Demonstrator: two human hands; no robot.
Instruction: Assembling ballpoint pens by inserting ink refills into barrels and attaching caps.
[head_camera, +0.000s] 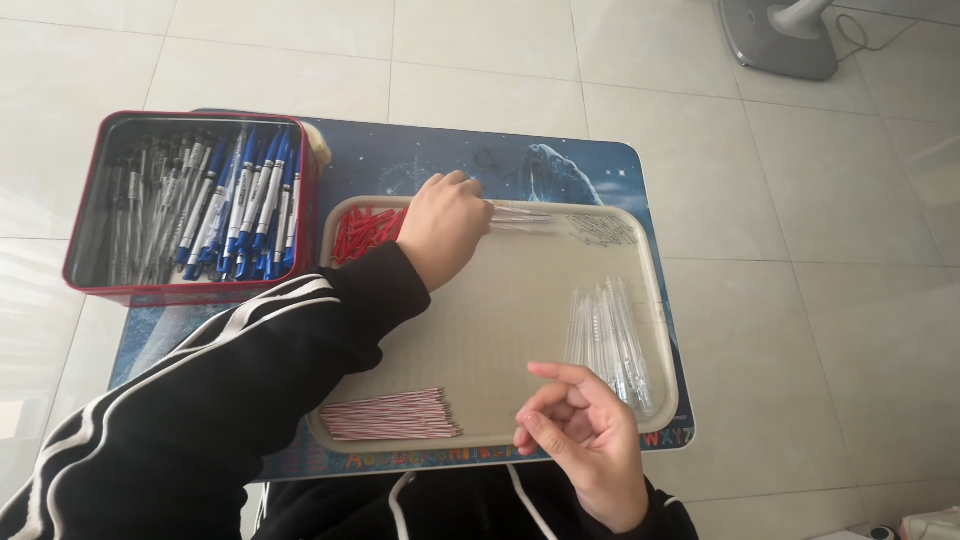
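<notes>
Left hand (443, 228) rests closed over clear pen parts (520, 215) at the tray's (500, 330) far edge, beside red caps (365, 232); what it grips cannot be told. Right hand (585, 435) hovers half-curled, empty, near clear barrels (610, 335).

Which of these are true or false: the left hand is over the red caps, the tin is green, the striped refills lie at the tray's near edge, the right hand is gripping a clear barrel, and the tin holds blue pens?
1. The left hand is at the red caps. True.
2. The tin is green. False: it is red.
3. The striped refills lie at the near edge of the tray. True.
4. The right hand grips a clear barrel. False: it is loosely curled beside the clear barrels, holding none that shows.
5. The tin holds blue pens. True.
</notes>
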